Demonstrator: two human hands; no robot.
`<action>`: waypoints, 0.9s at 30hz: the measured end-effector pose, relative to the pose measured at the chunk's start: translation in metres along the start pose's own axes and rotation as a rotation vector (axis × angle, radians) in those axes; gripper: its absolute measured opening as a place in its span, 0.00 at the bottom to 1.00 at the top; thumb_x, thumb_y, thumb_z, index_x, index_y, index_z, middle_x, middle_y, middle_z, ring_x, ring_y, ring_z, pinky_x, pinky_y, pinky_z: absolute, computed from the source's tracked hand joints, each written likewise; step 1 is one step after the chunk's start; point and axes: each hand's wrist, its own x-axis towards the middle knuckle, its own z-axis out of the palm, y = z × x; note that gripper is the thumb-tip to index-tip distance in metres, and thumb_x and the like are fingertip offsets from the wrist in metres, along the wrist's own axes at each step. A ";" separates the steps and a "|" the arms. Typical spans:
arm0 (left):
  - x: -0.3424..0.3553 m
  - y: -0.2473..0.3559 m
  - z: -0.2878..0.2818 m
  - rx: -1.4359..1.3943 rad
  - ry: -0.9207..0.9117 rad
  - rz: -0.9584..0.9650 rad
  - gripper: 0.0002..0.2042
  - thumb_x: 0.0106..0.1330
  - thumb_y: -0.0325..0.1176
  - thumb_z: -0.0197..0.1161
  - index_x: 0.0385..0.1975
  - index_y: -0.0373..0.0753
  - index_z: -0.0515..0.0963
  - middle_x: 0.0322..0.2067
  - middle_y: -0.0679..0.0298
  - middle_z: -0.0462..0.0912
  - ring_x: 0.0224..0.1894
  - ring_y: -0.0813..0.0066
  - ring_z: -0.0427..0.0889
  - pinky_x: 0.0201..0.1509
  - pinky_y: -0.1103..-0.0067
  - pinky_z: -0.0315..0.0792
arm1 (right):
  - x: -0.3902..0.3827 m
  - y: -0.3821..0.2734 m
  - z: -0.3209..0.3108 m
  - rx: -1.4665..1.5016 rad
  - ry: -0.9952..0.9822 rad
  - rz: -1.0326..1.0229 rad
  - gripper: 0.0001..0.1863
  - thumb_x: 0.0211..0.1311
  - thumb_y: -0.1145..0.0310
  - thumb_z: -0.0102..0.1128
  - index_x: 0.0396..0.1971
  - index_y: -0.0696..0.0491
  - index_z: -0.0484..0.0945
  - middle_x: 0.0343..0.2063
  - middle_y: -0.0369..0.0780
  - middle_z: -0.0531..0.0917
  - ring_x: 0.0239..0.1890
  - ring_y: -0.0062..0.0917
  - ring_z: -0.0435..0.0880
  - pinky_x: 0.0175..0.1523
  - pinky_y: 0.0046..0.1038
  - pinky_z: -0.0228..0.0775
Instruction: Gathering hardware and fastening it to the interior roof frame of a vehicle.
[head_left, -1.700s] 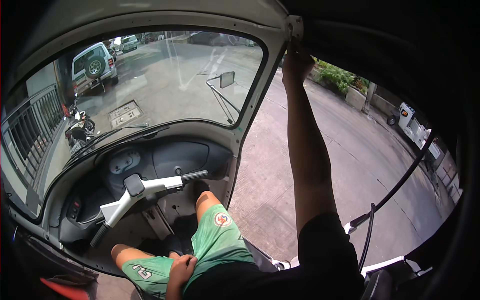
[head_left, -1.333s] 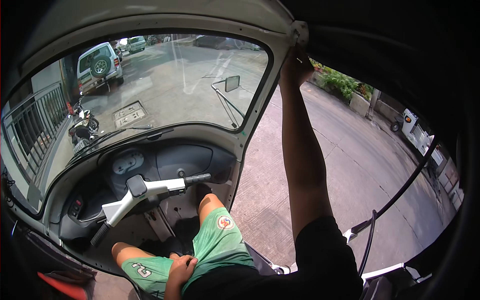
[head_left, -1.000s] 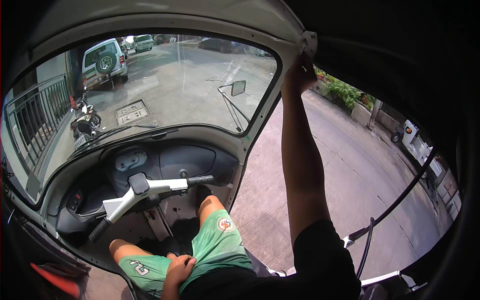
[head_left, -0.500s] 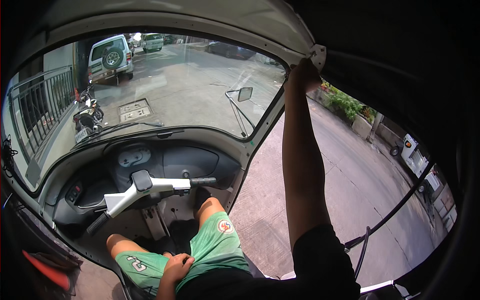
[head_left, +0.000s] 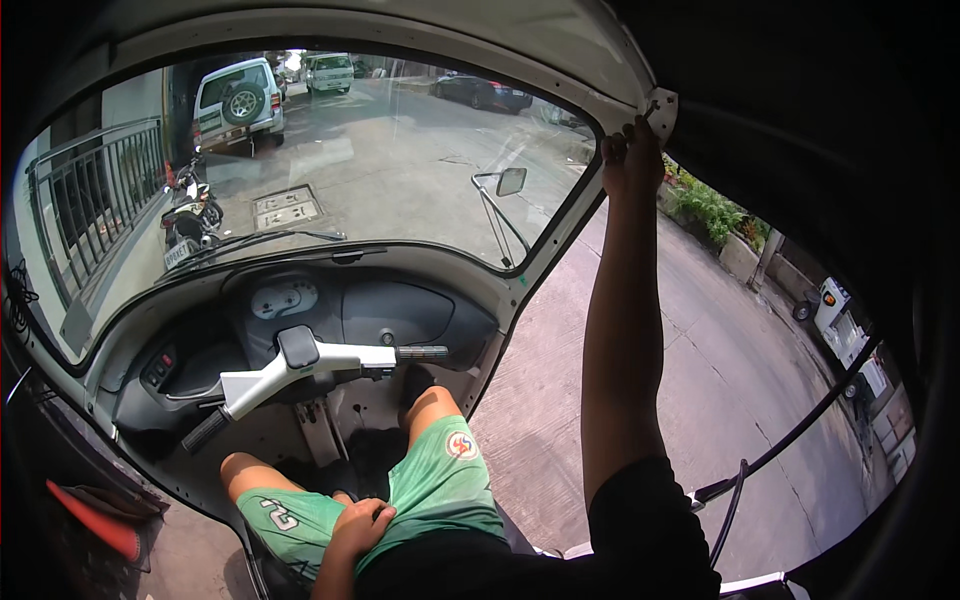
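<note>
My right arm reaches up to the upper right corner of the windshield frame [head_left: 558, 235]. There my right hand [head_left: 632, 165] is closed, its fingers bunched just below a pale bracket [head_left: 663, 112] with small holes. A thin dark piece shows between the fingertips and the bracket; its kind is too small to tell. My left hand [head_left: 360, 525] rests loosely on my green shorts [head_left: 445, 485] with nothing visible in it. Ahead of my knees is the white handlebar [head_left: 262, 383] of a three-wheeler, with black grips and neither hand on it.
A dark dashboard [head_left: 395, 310] with a gauge cluster [head_left: 284, 298] lies below the windshield. A side mirror [head_left: 511, 181] stands outside. Beyond are a motorcycle [head_left: 190, 215], a parked SUV [head_left: 235, 105] and a white van [head_left: 329, 73]. An orange cone [head_left: 98, 520] lies at lower left.
The view has shifted, so the cab appears lower and farther right. My right hand stays at the frame corner, its fingers now seen more clearly below the bracket. My left hand remains on my lap.
</note>
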 end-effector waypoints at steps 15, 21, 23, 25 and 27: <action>-0.064 -0.018 0.001 0.176 0.454 0.050 0.09 0.56 0.38 0.69 0.30 0.41 0.79 0.35 0.61 0.82 0.50 0.59 0.79 0.65 0.55 0.57 | 0.026 -0.004 -0.032 -0.346 0.029 -0.140 0.09 0.66 0.63 0.57 0.32 0.53 0.77 0.26 0.34 0.77 0.23 0.19 0.76 0.22 0.23 0.64; -0.080 -0.014 -0.008 0.237 0.577 0.032 0.09 0.56 0.34 0.67 0.33 0.40 0.77 0.41 0.59 0.81 0.57 0.53 0.74 0.69 0.52 0.53 | 0.035 0.003 -0.023 -0.164 0.037 -0.021 0.08 0.66 0.64 0.60 0.29 0.50 0.73 0.22 0.35 0.72 0.19 0.21 0.72 0.17 0.21 0.57; -0.082 -0.015 -0.009 0.224 0.588 0.028 0.09 0.56 0.34 0.66 0.34 0.39 0.77 0.42 0.60 0.80 0.57 0.53 0.74 0.69 0.51 0.53 | 0.031 0.011 -0.010 -0.030 0.021 0.043 0.09 0.66 0.64 0.60 0.29 0.50 0.72 0.22 0.35 0.71 0.19 0.22 0.71 0.18 0.22 0.57; -0.083 -0.020 -0.006 0.202 0.585 0.040 0.09 0.56 0.34 0.66 0.33 0.39 0.77 0.42 0.59 0.80 0.57 0.52 0.74 0.69 0.51 0.53 | 0.025 0.015 0.004 0.103 0.016 0.070 0.10 0.68 0.62 0.58 0.31 0.49 0.71 0.22 0.35 0.70 0.18 0.23 0.70 0.18 0.23 0.55; -0.086 -0.021 -0.006 0.216 0.604 0.052 0.09 0.56 0.34 0.66 0.33 0.39 0.77 0.42 0.59 0.80 0.57 0.53 0.74 0.69 0.51 0.53 | 0.038 0.014 -0.013 0.115 -0.073 0.051 0.12 0.69 0.57 0.58 0.33 0.49 0.71 0.23 0.35 0.71 0.18 0.23 0.69 0.19 0.25 0.53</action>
